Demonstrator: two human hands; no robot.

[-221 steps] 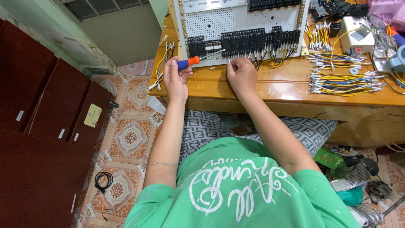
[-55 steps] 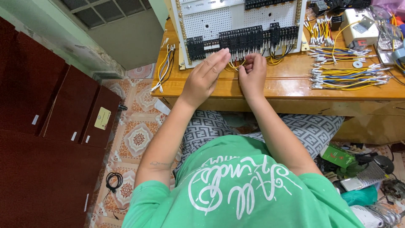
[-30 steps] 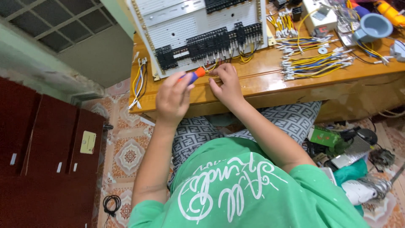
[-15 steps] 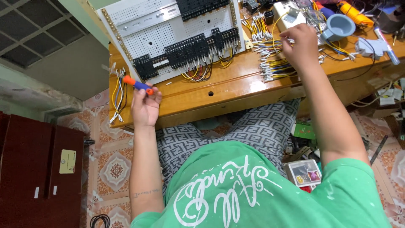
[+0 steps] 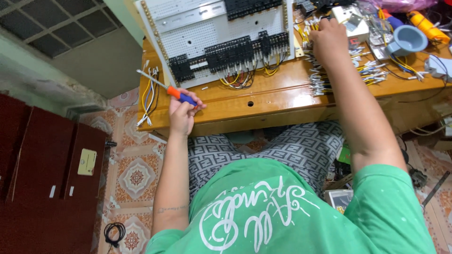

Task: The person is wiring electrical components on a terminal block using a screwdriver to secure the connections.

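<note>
My left hand point(image 5: 182, 113) grips a screwdriver point(image 5: 165, 87) with an orange and blue handle, its metal shaft pointing up and left over the wooden table's front edge. My right hand point(image 5: 328, 41) reaches far right onto a pile of short wires with white ends point(image 5: 329, 75), fingers curled down among them; what it holds cannot be seen. Between the hands stands a white perforated panel point(image 5: 212, 37) with rows of black terminal blocks point(image 5: 235, 49) and yellow wires hanging below.
A wooden table point(image 5: 282, 96) carries a grey cup point(image 5: 407, 41), a white box, more wire bundles and orange tools at the far right. A dark red cabinet point(image 5: 42, 164) stands at the left on patterned floor tiles. Loose wires hang off the table's left end.
Both hands left the terminal blocks. My right hand swung right to the wire pile. My left hand drew back to the table edge, still holding the screwdriver.
</note>
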